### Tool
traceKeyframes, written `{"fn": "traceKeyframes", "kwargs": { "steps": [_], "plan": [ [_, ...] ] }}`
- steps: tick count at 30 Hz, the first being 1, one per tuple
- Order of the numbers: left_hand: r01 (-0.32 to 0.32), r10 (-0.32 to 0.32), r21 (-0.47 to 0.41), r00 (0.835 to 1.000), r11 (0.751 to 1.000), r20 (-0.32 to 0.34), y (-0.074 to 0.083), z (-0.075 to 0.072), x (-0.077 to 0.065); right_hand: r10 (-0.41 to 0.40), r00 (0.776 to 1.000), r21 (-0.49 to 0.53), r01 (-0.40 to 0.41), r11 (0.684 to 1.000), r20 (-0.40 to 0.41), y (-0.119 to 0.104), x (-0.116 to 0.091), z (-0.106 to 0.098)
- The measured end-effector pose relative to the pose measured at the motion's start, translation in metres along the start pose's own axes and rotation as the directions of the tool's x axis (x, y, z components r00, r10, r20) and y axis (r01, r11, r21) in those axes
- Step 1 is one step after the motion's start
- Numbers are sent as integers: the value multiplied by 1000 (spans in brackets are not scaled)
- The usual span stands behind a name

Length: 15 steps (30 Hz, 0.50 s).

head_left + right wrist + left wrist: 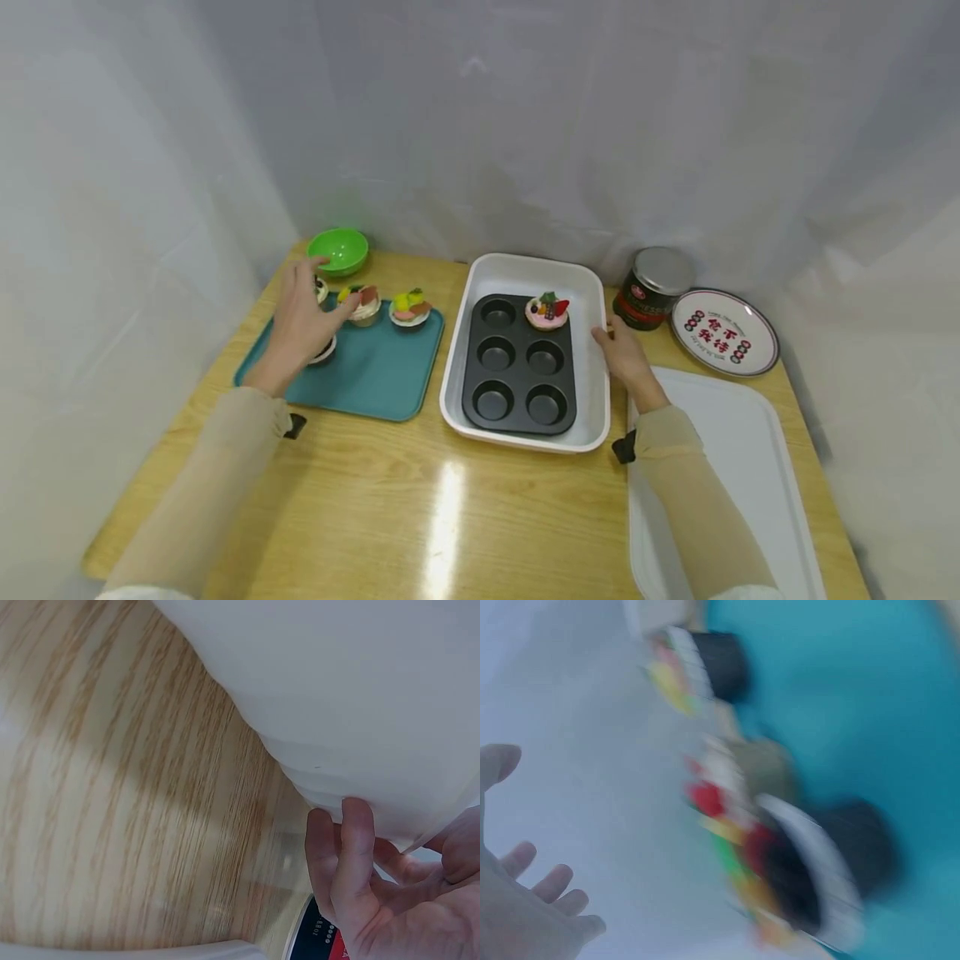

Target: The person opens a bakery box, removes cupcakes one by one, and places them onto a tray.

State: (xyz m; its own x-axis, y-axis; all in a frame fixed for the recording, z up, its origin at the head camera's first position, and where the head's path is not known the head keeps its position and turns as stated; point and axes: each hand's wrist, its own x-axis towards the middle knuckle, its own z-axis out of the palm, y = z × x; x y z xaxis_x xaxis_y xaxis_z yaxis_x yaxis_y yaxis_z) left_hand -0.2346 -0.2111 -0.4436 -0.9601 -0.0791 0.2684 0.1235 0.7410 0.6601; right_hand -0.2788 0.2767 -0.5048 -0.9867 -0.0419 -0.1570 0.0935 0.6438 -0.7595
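Note:
My left hand hovers over the left part of the teal tray, thumb and fingers spread apart with nothing between them. Partly hidden beneath it is a cupcake; another cupcake shows just behind its fingers. Two fruit-topped cupcakes stand further right on that tray. In the blurred left wrist view, cupcakes appear beside the open fingers. My right hand grips the right rim of a white bin, fingers against its outer wall. Inside lies a black muffin tin with a pink cupcake in its back right cup.
A green bowl stands behind the teal tray. Behind the right hand are a dark can with a silver lid and a white plate with red writing. A white tray lies under the right forearm.

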Motion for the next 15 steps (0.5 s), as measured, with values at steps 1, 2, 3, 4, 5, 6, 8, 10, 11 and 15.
{"fn": "traceKeyframes", "kwargs": {
  "steps": [1, 2, 3, 4, 5, 6, 8, 10, 11, 15],
  "plan": [
    [-12, 12, -29, 1000, 1000, 9, 12, 1, 7, -2, 1000, -3, 2, 1000, -4, 0, 0, -1],
    [-27, 28, -59, 999, 998, 17, 24, 3, 15, -2, 1000, -5, 2, 1000, -7, 0, 0, -2],
    [-46, 49, -92, 998, 995, 29, 35, 6, 22, -6, 1000, -6, 6, 1000, -10, 0, 0, -2],
    [-64, 69, -124, 997, 990, 42, 47, 9, 29, -9, 1000, -4, 9, 1000, -12, 0, 1, -2],
    [-82, 91, -153, 995, 985, 52, 59, 13, 36, -14, 1000, -5, 14, 1000, -15, 0, 1, -2],
    [-94, 108, -178, 992, 979, 68, 71, 18, 42, -15, 1000, -2, 15, 1000, -17, 0, 1, -2],
    [-110, 135, -215, 985, 970, 108, 94, 28, 54, -20, 1000, -1, 20, 1000, -17, 0, 1, -2],
    [-103, 148, -250, 975, 963, 166, 115, 41, 63, -19, 1000, -2, 19, 1000, -16, -1, 0, -2],
    [-89, 146, -268, 969, 959, 199, 124, 49, 66, -16, 1000, 0, 16, 1000, -16, 0, 0, -1],
    [-23, 138, -340, 937, 940, 320, 150, 85, 76, -3, 1000, 20, 4, 1000, -17, 1, 0, 1]
  ]
}}
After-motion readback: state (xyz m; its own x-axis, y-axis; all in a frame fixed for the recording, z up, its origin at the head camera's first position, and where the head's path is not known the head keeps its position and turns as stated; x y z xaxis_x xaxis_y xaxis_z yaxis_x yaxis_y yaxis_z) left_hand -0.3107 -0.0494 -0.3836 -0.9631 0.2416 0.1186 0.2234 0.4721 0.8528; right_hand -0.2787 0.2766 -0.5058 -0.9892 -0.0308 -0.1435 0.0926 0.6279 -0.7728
